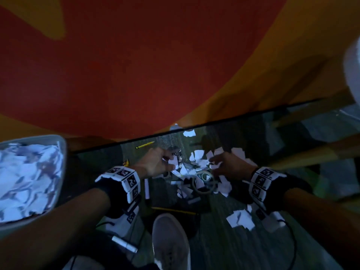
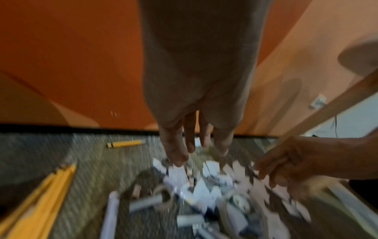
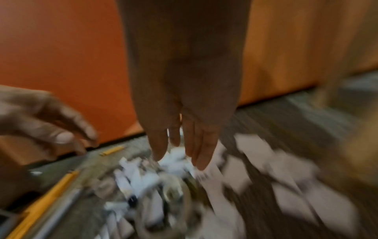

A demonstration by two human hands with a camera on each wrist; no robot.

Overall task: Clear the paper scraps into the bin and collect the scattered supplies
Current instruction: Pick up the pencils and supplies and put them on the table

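Note:
White paper scraps [image 1: 198, 159] lie heaped on the grey carpet by the wall. My left hand [image 1: 155, 162] reaches down onto the heap's left side, fingers extended [image 2: 196, 152], its fingertips at the scraps [image 2: 180, 174]. My right hand [image 1: 228, 164] comes down on the right side with straight fingers [image 3: 180, 153] over the scraps [image 3: 175, 160]. Neither hand holds anything. Tape rolls [image 1: 203, 184] sit among the scraps. A yellow pencil [image 1: 145, 145] lies near the wall; another pencil [image 1: 173, 210] and a white marker [image 1: 146, 189] lie nearer me. The bin [image 1: 61, 152] at left holds torn paper.
A larger scrap [image 1: 240, 219] lies at the lower right, and a white marker [image 1: 124, 244] lies by my left forearm. My grey shoe [image 1: 169, 240] stands just below the heap. Wooden furniture legs [image 1: 311, 114] cross the right side. The orange and red wall bounds the far edge.

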